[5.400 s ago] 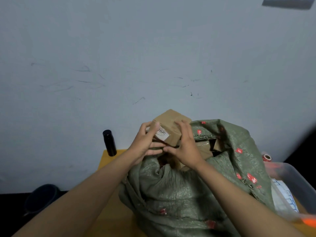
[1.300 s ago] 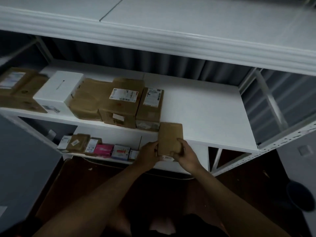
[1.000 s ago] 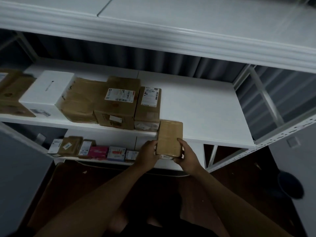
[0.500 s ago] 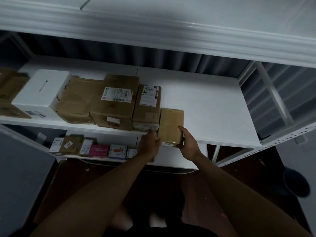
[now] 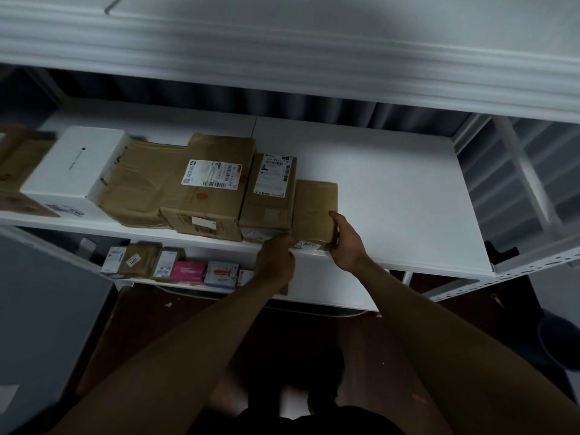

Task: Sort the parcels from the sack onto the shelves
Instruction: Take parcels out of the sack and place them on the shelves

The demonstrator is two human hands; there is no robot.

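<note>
Both forearms reach up to the front edge of the white middle shelf [image 5: 392,189]: the right hand [image 5: 345,243] grasps the right side and near corner of the small plain brown cardboard parcel [image 5: 315,208], thumb along its side, while the left hand [image 5: 276,259] sits with fingers curled at the parcel's near left corner, though whether it grips cannot be told. The parcel lies flat on that shelf, touching at 9 o'clock a row of brown labelled boxes [image 5: 273,189] and a white box [image 5: 72,171]. The lower shelf [image 5: 314,296] holds a row of small cartons [image 5: 188,271].
</note>
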